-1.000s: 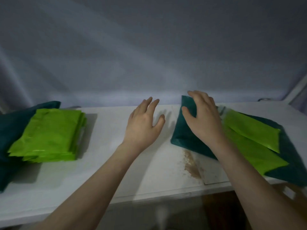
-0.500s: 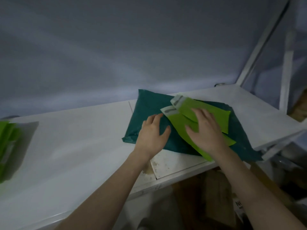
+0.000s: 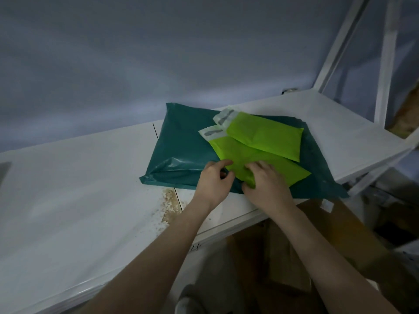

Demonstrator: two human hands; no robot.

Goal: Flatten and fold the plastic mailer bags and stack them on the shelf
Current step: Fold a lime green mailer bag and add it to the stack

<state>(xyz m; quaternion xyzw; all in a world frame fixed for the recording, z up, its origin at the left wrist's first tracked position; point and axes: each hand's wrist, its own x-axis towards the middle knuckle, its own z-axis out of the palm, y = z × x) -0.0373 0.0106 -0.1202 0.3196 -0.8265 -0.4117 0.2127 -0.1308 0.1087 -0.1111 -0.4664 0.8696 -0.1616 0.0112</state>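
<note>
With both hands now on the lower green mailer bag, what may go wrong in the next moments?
1. The upper green mailer bag lies partly over the lower green mailer bag that the left hand and right hand pinch; pulling may drag it along.
2. The dark teal mailer bag underneath looks slippery and its near corner hangs past the edge of the white shelf, so the pile might slide off.

Both my forearms bare to the frame edge, no sleeves, left hand (image 3: 212, 182) and right hand (image 3: 267, 186) bare too, no gloves, rings, watch or markings.
</note>
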